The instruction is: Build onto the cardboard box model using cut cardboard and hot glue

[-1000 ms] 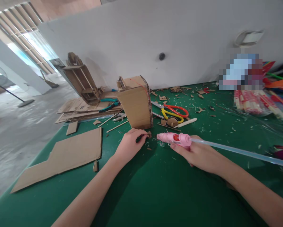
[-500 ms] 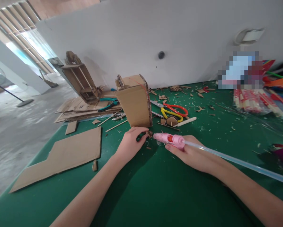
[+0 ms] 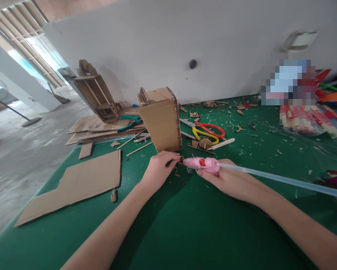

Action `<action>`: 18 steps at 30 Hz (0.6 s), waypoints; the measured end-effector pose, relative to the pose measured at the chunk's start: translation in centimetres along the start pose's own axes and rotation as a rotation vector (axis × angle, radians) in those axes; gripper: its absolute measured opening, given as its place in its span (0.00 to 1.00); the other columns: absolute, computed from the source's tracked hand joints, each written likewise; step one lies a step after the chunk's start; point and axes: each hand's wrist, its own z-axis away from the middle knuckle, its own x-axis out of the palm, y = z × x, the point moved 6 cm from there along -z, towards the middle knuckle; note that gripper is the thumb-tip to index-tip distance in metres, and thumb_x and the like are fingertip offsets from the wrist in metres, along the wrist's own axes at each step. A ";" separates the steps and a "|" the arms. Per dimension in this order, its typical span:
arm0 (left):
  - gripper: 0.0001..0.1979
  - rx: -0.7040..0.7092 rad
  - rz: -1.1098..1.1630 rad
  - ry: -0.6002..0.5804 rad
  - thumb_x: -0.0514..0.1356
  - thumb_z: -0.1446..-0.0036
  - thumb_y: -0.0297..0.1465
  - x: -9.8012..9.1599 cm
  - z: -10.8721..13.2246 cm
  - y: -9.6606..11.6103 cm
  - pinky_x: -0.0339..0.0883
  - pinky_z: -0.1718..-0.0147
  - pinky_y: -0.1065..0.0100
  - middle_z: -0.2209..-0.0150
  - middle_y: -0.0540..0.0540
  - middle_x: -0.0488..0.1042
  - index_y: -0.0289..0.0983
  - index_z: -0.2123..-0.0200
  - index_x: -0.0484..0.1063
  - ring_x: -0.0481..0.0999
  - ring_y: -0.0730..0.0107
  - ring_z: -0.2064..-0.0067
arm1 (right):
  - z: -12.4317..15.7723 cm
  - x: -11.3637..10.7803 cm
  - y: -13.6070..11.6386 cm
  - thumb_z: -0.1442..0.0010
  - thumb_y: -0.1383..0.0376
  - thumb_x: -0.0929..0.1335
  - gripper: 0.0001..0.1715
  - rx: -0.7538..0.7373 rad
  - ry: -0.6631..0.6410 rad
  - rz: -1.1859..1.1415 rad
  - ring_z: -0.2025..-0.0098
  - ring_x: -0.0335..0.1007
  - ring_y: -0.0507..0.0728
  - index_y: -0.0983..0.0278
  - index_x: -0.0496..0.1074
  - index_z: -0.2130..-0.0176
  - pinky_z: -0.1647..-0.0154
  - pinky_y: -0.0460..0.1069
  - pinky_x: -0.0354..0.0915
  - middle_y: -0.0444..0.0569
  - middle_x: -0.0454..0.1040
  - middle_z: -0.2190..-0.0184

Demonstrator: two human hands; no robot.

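My right hand (image 3: 223, 182) is wrapped round a pink hot glue gun (image 3: 198, 162), from whose back a long clear glue stick (image 3: 270, 178) sticks out to the right. The gun's nozzle points left and meets a small brown cardboard scrap (image 3: 181, 160). That scrap is pinched between the thumb and fingers of my left hand (image 3: 161, 168), which partly hide it. Just behind my left hand stands a tall cardboard box (image 3: 164, 123) with raw corrugated edges.
Scissors (image 3: 206, 131) with red and yellow handles lie behind the gun, beside a small cardboard disc (image 3: 205, 143). A cut cardboard sheet (image 3: 81, 183) is on the left. Teal-handled pliers (image 3: 129, 123) rest on stacked cardboard (image 3: 84, 127). Bagged sticks (image 3: 298, 119) lie at right.
My left fingers have closed more tightly on the scrap and shifted slightly right, toward the nozzle. The glue gun has barely moved.
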 end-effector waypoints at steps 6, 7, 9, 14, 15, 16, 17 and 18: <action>0.09 0.001 -0.004 -0.037 0.58 0.43 0.25 0.1 0.0 0.0 0.72 0.55 0.64 0.59 0.47 0.79 0.39 0.62 0.77 0.78 0.68 0.57 | 0.2 -0.1 -0.2 0.36 0.55 0.60 0.24 0.021 -0.017 -0.006 0.56 0.72 0.57 0.52 0.67 0.43 0.56 0.50 0.67 0.45 0.75 0.52; 0.09 0.006 -0.003 -0.042 0.57 0.42 0.25 0.1 0.0 0.1 0.72 0.54 0.64 0.59 0.47 0.79 0.39 0.62 0.77 0.78 0.68 0.57 | 0.2 -0.1 -0.1 0.36 0.55 0.60 0.24 0.027 -0.022 -0.003 0.58 0.73 0.57 0.53 0.67 0.43 0.57 0.50 0.67 0.45 0.76 0.53; 0.09 0.013 0.000 -0.044 0.57 0.42 0.25 0.1 -0.1 0.1 0.72 0.54 0.63 0.59 0.47 0.79 0.39 0.62 0.77 0.78 0.68 0.57 | 0.2 -0.2 0.1 0.36 0.54 0.59 0.24 0.061 -0.003 0.019 0.63 0.73 0.57 0.54 0.68 0.43 0.61 0.49 0.67 0.46 0.77 0.58; 0.09 0.026 -0.015 -0.031 0.57 0.42 0.25 0.2 -0.2 0.0 0.72 0.54 0.65 0.60 0.47 0.80 0.39 0.62 0.77 0.78 0.69 0.58 | 0.3 -0.1 0.2 0.38 0.55 0.61 0.22 0.049 0.059 0.044 0.66 0.73 0.57 0.57 0.73 0.49 0.65 0.48 0.67 0.47 0.78 0.66; 0.09 0.031 -0.020 -0.032 0.57 0.42 0.25 0.2 -0.1 0.0 0.72 0.54 0.65 0.60 0.47 0.80 0.39 0.62 0.77 0.78 0.69 0.58 | 0.3 -0.1 0.2 0.38 0.54 0.61 0.21 0.057 0.064 0.051 0.66 0.73 0.57 0.57 0.74 0.51 0.66 0.48 0.66 0.47 0.78 0.67; 0.09 0.036 -0.026 -0.033 0.57 0.42 0.25 0.2 -0.1 0.0 0.72 0.54 0.65 0.60 0.47 0.79 0.38 0.63 0.77 0.78 0.69 0.58 | 0.4 0.0 0.3 0.38 0.54 0.61 0.21 0.066 0.070 0.058 0.67 0.73 0.57 0.57 0.75 0.53 0.67 0.48 0.66 0.47 0.78 0.68; 0.08 0.042 -0.031 -0.033 0.57 0.42 0.25 0.3 -0.1 0.0 0.72 0.55 0.65 0.60 0.47 0.79 0.38 0.63 0.77 0.78 0.69 0.58 | 0.5 0.0 0.3 0.38 0.54 0.61 0.20 0.072 0.081 0.064 0.68 0.73 0.56 0.58 0.75 0.54 0.68 0.48 0.66 0.46 0.78 0.69; 0.08 0.046 -0.037 -0.035 0.57 0.42 0.25 0.3 -0.1 0.0 0.72 0.55 0.65 0.60 0.47 0.79 0.38 0.63 0.77 0.77 0.69 0.58 | 0.6 -0.1 0.3 0.38 0.54 0.61 0.20 0.075 0.094 0.069 0.68 0.73 0.56 0.58 0.76 0.54 0.68 0.48 0.65 0.46 0.77 0.69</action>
